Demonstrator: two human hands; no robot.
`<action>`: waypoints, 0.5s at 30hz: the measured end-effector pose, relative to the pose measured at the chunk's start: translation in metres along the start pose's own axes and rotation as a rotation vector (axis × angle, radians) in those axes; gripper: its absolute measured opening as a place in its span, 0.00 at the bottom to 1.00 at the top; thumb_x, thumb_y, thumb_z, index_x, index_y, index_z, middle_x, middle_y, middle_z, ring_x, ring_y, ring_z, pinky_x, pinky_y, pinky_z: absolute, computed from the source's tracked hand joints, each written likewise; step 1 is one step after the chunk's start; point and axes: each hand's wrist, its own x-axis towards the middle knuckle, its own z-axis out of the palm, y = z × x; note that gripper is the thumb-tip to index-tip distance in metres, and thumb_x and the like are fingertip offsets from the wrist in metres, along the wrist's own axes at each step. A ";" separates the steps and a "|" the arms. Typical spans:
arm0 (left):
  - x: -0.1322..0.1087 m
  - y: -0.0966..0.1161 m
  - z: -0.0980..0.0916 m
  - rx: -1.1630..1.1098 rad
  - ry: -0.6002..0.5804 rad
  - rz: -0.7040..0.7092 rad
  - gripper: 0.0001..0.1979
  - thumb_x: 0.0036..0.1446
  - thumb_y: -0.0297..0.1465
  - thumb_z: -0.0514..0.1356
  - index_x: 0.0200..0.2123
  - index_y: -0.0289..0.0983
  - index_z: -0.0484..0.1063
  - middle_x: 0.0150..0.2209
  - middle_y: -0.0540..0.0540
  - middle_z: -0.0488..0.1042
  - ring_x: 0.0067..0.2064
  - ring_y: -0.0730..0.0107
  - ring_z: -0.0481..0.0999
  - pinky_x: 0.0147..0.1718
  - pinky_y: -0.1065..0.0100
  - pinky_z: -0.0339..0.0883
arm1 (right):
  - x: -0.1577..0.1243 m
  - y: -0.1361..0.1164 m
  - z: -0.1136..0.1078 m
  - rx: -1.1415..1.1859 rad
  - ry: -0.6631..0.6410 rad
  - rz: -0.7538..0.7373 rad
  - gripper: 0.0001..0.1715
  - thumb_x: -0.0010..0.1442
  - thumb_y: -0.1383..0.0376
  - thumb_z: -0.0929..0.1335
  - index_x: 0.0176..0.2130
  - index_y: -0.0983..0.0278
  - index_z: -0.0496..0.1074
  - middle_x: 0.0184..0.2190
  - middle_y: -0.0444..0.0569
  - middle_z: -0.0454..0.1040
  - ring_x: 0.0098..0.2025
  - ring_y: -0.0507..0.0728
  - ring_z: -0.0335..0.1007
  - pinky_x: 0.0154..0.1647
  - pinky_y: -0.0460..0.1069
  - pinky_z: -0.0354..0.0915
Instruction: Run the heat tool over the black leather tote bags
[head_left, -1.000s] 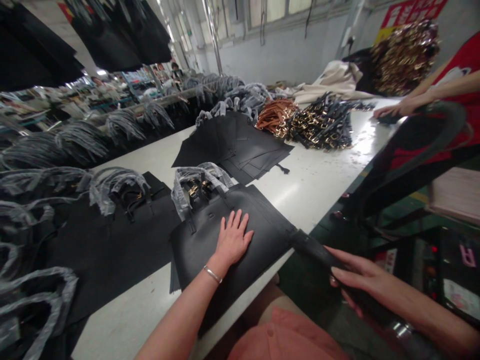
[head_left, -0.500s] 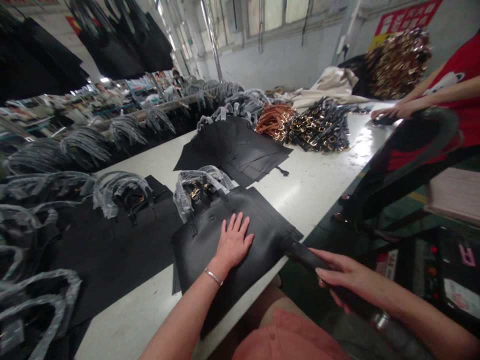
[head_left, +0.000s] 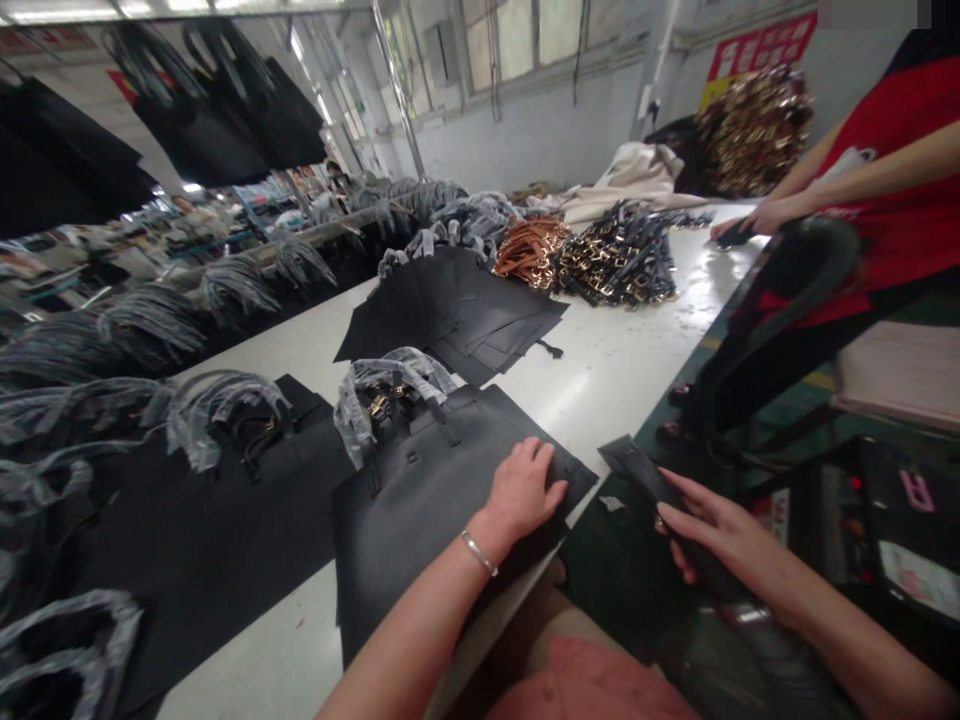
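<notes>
My left hand (head_left: 523,488), with a silver bangle at the wrist, lies on a black handbag (head_left: 420,520) near its right edge. Its fingers are bent and the thumb stands apart from them. The bag lies flat on other black panels, its plastic-wrapped handles (head_left: 390,385) and gold buckles pointing away from me. In my right hand (head_left: 705,525) is a black hose nozzle (head_left: 637,470) with a flat wide tip, held off the table edge to the right of the bag. Part of the hose below it is dim and blurred.
More black bags with wrapped handles (head_left: 225,410) lie at left. Further back are a fanned bag pile (head_left: 450,310), brown straps (head_left: 532,250) and black buckled straps (head_left: 619,255) on the white table (head_left: 300,630). A co-worker in red (head_left: 892,200) stands at right, beside another black hose (head_left: 825,250).
My left hand has slid right across the bag, and its flat fingers have bent. The nozzle in my right hand has come away from the bag's edge and tilted upward.
</notes>
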 end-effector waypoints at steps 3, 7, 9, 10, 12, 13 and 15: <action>0.023 0.013 0.003 -0.006 -0.082 0.120 0.14 0.55 0.36 0.59 0.45 0.40 0.69 0.47 0.42 0.68 0.47 0.56 0.66 0.41 0.61 0.69 | -0.005 0.009 0.001 0.006 -0.002 0.010 0.52 0.51 0.51 0.74 0.66 0.62 0.51 0.28 0.43 0.73 0.20 0.52 0.68 0.16 0.47 0.68; 0.038 0.004 0.001 -0.076 -0.172 0.195 0.10 0.52 0.33 0.60 0.39 0.39 0.71 0.42 0.43 0.67 0.42 0.58 0.68 0.38 0.62 0.69 | -0.006 0.013 -0.004 0.015 -0.028 0.002 0.50 0.53 0.51 0.73 0.66 0.62 0.50 0.29 0.43 0.72 0.20 0.52 0.68 0.17 0.47 0.69; 0.039 -0.005 0.001 -0.185 -0.160 0.205 0.13 0.51 0.34 0.62 0.42 0.40 0.70 0.44 0.44 0.66 0.42 0.61 0.68 0.41 0.63 0.69 | -0.006 0.016 -0.007 0.005 -0.037 0.007 0.49 0.54 0.51 0.72 0.66 0.61 0.50 0.29 0.42 0.72 0.20 0.51 0.68 0.17 0.47 0.69; 0.038 -0.010 0.002 -0.250 -0.143 0.208 0.14 0.51 0.33 0.62 0.43 0.40 0.69 0.45 0.44 0.65 0.42 0.62 0.69 0.42 0.63 0.68 | -0.006 0.018 -0.008 -0.002 -0.043 0.010 0.49 0.55 0.52 0.72 0.66 0.61 0.49 0.28 0.42 0.72 0.20 0.51 0.68 0.17 0.47 0.69; 0.033 -0.017 0.005 -0.391 -0.099 0.202 0.15 0.51 0.32 0.62 0.43 0.40 0.67 0.47 0.45 0.64 0.42 0.66 0.69 0.41 0.66 0.68 | -0.007 0.021 -0.008 -0.004 -0.064 0.011 0.48 0.55 0.53 0.71 0.66 0.60 0.49 0.29 0.42 0.71 0.20 0.51 0.68 0.17 0.47 0.69; 0.029 -0.019 0.007 -0.460 -0.073 0.188 0.14 0.51 0.30 0.61 0.43 0.40 0.66 0.48 0.45 0.64 0.40 0.68 0.69 0.40 0.67 0.68 | -0.007 0.022 -0.007 -0.003 -0.078 0.011 0.47 0.56 0.53 0.71 0.66 0.60 0.49 0.29 0.42 0.71 0.20 0.51 0.68 0.18 0.47 0.69; 0.022 -0.022 0.013 -0.562 -0.008 0.147 0.13 0.51 0.25 0.58 0.41 0.39 0.65 0.47 0.46 0.65 0.35 0.73 0.68 0.36 0.70 0.66 | -0.008 0.021 -0.005 -0.004 -0.113 0.017 0.46 0.57 0.54 0.71 0.66 0.61 0.49 0.30 0.42 0.71 0.21 0.51 0.69 0.17 0.47 0.69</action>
